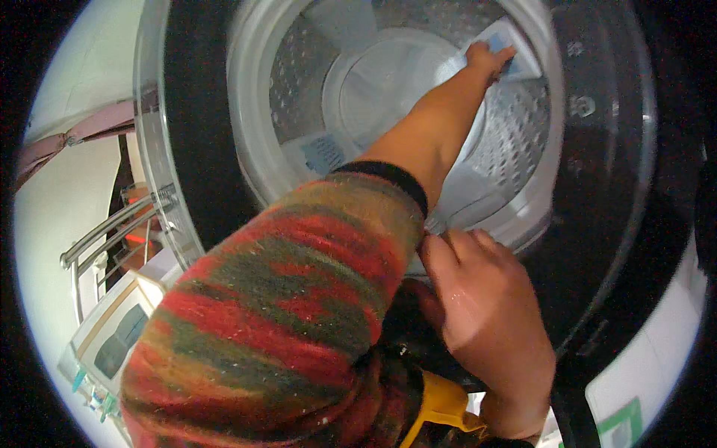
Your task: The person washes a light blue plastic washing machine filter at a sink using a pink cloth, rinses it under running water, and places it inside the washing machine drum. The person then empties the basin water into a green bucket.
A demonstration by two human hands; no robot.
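Note:
Reaching deep into the steel drum (518, 129) of a washing machine, my left hand (490, 59) touches a white panel with a blue part (524, 47) on the drum wall. Its thumb and fingers are spread apart; their grip is unclear. A similar blue part with slots (325, 154) shows on the drum's lower left wall. My right hand (487, 313) is at the near rim of the opening, beside my left forearm, its fingers bent and their tips partly hidden. A small, clear or shiny thing shows by these fingertips; whether they hold it cannot be told.
The machine's broad black surround (599, 168) encloses the opening. A raised clear-edged lid (151, 112) stands at the left. Beyond it are a metal rail (112, 224), a tied pink curtain (67, 137) and a pale box-like container (106, 325). Yellow cloth (440, 400) hangs near my right wrist.

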